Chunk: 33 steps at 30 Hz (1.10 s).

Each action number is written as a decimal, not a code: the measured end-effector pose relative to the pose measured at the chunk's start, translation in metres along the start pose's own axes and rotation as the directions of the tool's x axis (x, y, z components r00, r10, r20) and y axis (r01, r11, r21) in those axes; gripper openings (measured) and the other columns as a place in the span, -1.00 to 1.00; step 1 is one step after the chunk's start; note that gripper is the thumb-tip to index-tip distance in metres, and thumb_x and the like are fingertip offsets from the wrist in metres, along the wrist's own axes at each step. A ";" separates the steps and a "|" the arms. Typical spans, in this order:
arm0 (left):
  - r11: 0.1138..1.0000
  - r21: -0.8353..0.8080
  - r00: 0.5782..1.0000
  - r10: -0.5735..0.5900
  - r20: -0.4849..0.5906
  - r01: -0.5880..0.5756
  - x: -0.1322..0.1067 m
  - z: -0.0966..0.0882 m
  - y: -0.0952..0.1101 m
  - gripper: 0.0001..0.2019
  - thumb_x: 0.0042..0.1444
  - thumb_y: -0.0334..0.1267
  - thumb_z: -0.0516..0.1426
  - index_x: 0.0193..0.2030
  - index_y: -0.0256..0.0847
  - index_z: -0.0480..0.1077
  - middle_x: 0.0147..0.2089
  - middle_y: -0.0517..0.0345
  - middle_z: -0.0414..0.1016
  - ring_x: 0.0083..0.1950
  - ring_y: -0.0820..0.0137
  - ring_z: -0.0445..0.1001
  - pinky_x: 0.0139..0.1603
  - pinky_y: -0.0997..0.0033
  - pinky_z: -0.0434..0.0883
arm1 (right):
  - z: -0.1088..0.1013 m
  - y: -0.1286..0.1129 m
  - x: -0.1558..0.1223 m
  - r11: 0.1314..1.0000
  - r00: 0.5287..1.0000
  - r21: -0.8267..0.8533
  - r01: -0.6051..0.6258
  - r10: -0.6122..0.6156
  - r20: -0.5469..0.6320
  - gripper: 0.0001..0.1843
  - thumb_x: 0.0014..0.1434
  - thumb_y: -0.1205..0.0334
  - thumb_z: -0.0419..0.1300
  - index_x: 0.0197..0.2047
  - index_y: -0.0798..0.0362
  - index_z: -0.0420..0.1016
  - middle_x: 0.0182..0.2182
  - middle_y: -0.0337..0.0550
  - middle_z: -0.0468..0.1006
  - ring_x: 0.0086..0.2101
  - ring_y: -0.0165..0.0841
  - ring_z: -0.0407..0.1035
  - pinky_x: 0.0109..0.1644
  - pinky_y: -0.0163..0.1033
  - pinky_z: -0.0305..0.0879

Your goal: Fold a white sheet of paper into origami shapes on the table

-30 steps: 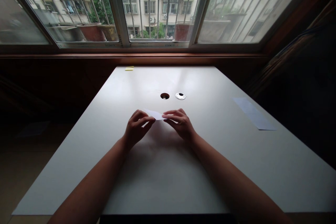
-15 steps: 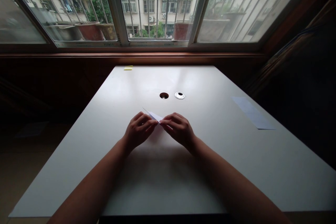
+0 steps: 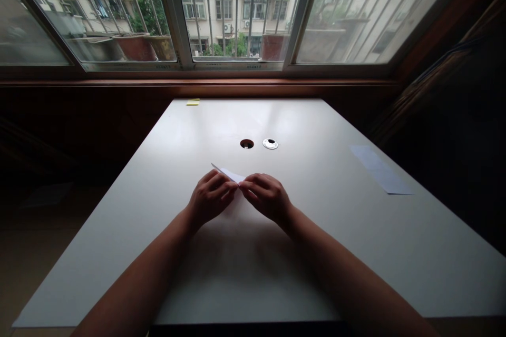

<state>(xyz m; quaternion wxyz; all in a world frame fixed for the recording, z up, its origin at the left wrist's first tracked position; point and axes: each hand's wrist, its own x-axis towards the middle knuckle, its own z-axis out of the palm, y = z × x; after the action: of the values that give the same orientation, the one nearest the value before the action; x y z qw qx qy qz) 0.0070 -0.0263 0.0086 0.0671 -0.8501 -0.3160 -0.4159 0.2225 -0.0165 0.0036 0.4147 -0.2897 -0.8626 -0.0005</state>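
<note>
A small folded piece of white paper (image 3: 228,172) is held just above the white table (image 3: 253,253), near its middle. My left hand (image 3: 209,198) pinches the paper's near edge from the left, fingers curled. My right hand (image 3: 265,196) pinches it from the right, fingertips meeting those of the left hand. A pointed corner of the paper sticks out beyond the fingers, toward the far left. The rest of the paper is hidden behind my fingers.
A round cable hole (image 3: 246,144) and its loose silver cap (image 3: 270,144) lie beyond my hands. A white paper strip (image 3: 381,170) rests at the table's right edge. A yellow note (image 3: 193,102) sits at the far edge, under the barred window.
The paper went from lying flatter between my fingers to being folded tighter, its corner now pointing far left. Both hands drew closer together and slightly nearer to me.
</note>
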 end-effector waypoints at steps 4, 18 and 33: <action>1.000 0.018 1.000 0.005 0.004 -0.005 0.000 0.001 0.000 -0.88 0.15 -0.38 0.19 -0.18 -0.11 0.47 -0.33 0.11 0.45 -0.28 0.33 0.36 -0.23 0.29 0.41 | 0.000 0.000 -0.001 1.000 1.000 -0.003 0.028 -0.029 -0.009 -0.81 0.27 0.31 0.17 -0.09 -0.10 0.55 -0.29 -0.14 0.59 -0.32 -0.33 0.45 -0.23 -0.19 0.35; 1.000 0.026 1.000 -0.007 0.000 0.007 -0.001 0.000 -0.011 -0.90 0.12 -0.40 0.19 -0.24 -0.13 0.44 -0.32 0.11 0.44 -0.27 0.33 0.36 -0.26 0.30 0.41 | -0.008 0.009 -0.005 1.000 0.998 0.017 0.017 -0.016 -0.061 -0.78 0.24 0.31 0.21 -0.08 -0.14 0.56 -0.28 -0.16 0.62 -0.32 -0.33 0.48 -0.22 -0.19 0.38; 0.990 0.084 0.990 -0.102 -0.095 0.110 -0.005 -0.010 -0.040 -0.90 0.09 -0.43 0.18 -0.30 -0.14 0.45 -0.36 0.15 0.40 -0.27 0.33 0.37 -0.23 0.29 0.40 | -0.023 0.031 -0.013 0.989 0.965 0.093 -0.116 0.135 -0.226 -0.80 0.21 0.30 0.25 -0.12 -0.16 0.61 -0.28 -0.15 0.61 -0.29 -0.29 0.51 -0.19 -0.18 0.46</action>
<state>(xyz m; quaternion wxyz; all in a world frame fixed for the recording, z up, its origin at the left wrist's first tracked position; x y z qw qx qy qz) -0.0257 -0.0006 0.0053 0.0968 -0.8084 -0.3758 -0.4426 0.2610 -0.0025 0.0026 0.5230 -0.3252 -0.7874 0.0261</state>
